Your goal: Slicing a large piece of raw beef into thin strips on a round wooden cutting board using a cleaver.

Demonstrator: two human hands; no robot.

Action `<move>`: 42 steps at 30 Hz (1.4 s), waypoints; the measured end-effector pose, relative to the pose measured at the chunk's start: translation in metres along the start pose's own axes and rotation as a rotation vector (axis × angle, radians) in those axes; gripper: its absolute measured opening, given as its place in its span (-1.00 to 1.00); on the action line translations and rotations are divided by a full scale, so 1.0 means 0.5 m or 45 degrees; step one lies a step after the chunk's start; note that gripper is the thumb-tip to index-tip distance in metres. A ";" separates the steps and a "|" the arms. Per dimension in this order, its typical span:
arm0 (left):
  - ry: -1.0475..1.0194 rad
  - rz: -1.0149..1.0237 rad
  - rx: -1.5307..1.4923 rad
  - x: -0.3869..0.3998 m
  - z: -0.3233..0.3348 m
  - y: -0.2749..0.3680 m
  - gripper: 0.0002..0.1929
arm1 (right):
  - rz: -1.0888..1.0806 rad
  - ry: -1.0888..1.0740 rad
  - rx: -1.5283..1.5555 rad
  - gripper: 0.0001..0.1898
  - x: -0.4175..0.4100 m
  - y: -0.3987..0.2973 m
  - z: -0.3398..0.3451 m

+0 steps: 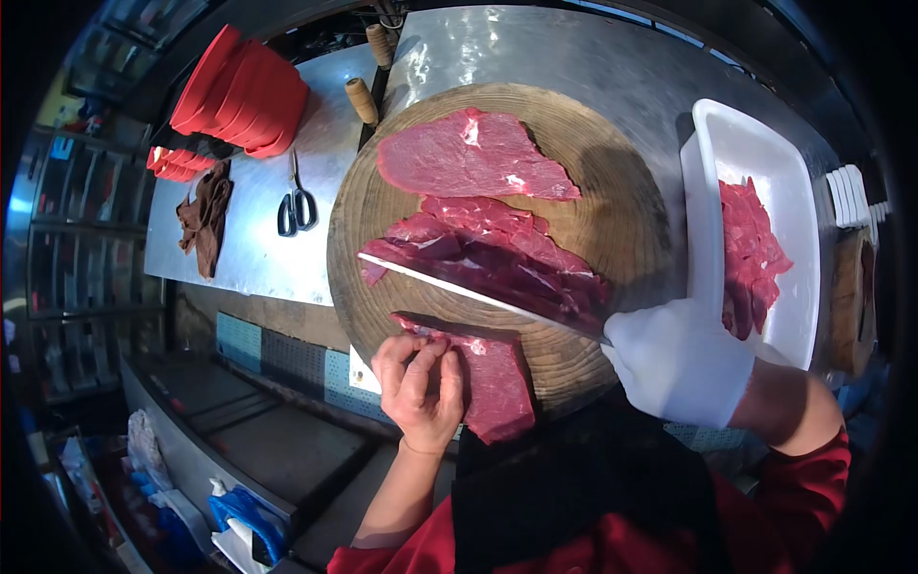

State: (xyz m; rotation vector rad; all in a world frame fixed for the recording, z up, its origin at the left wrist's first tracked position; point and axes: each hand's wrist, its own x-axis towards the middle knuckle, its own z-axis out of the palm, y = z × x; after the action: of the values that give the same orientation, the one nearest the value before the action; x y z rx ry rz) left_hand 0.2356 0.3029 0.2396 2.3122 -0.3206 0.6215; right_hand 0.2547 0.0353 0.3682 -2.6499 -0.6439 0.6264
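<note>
My right hand (674,359), in a white glove, grips a long knife (459,289). Its handle is hidden inside the fist. Seen nearly edge-on, the blade slants across the near side of a heap of sliced raw red meat (502,251). The bare fingers of my left hand (419,387) curl onto the left end of a thick block of raw meat (498,387); the fingertips are partly hidden. That block overhangs the near rim of a round wooden chopping block (624,215). Beyond the heap lies a broad flat piece of meat (466,154).
A white plastic tub (782,158) holding meat slices (749,251) stands at right. Black-handled scissors (296,204), a brown cloth (206,219) and stacked red containers (247,97) occupy the left steel table (265,265). Two wooden handles (361,102) rise behind the chopping block.
</note>
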 end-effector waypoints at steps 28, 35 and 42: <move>-0.175 -0.028 -0.059 -0.043 -0.011 -0.018 -0.56 | -0.433 0.031 0.174 -0.87 0.155 -0.095 0.037; 0.017 -0.012 -0.009 -0.015 -0.003 -0.007 -0.63 | -0.290 -0.169 0.207 -0.89 0.126 -0.077 0.022; 0.050 -0.002 0.060 -0.008 0.001 0.011 -0.77 | -0.213 0.016 0.045 -0.80 -0.002 -0.017 -0.009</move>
State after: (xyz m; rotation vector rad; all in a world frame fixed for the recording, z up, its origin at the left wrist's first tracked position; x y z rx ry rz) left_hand 0.2303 0.2989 0.2404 2.3417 -0.2882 0.6793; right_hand 0.2531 0.0407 0.3758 -2.5323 -0.8321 0.5673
